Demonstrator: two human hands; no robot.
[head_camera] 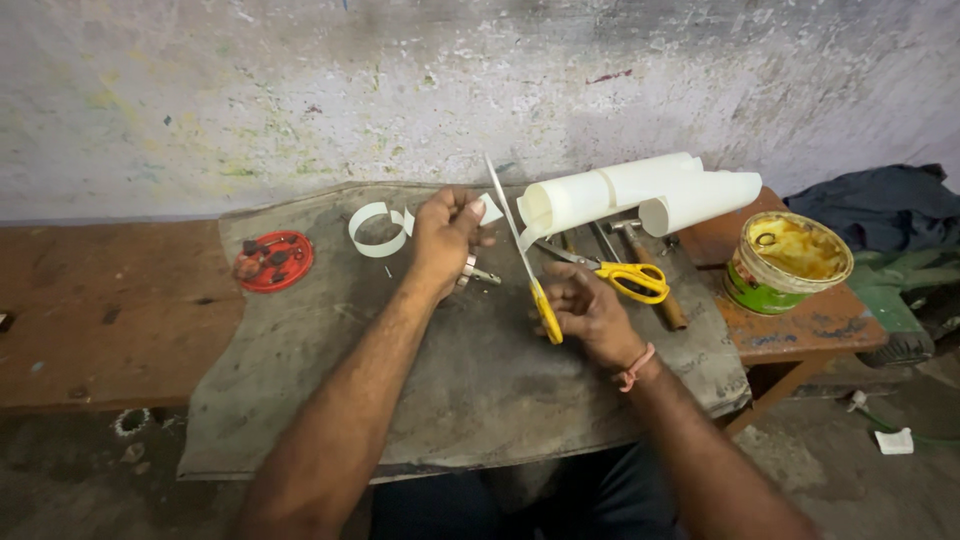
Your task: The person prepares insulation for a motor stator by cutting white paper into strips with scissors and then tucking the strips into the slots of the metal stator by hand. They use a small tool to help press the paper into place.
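My left hand (445, 235) is closed around a small piece of white sheet (490, 208), with a small metal part (470, 272) just under the wrist. My right hand (585, 310) grips yellow-handled scissors (528, 270), whose long blades point up and away toward the white piece. A curled white strip (378, 228) lies on the grey cloth (470, 370) left of my left hand.
Rolls of white sheet (640, 192) lie at the back right over a second pair of yellow scissors (632, 278) and a hammer (650, 275). An open tin of yellow paste (788, 262) stands on the right. A red lid (274, 261) holding small parts sits left.
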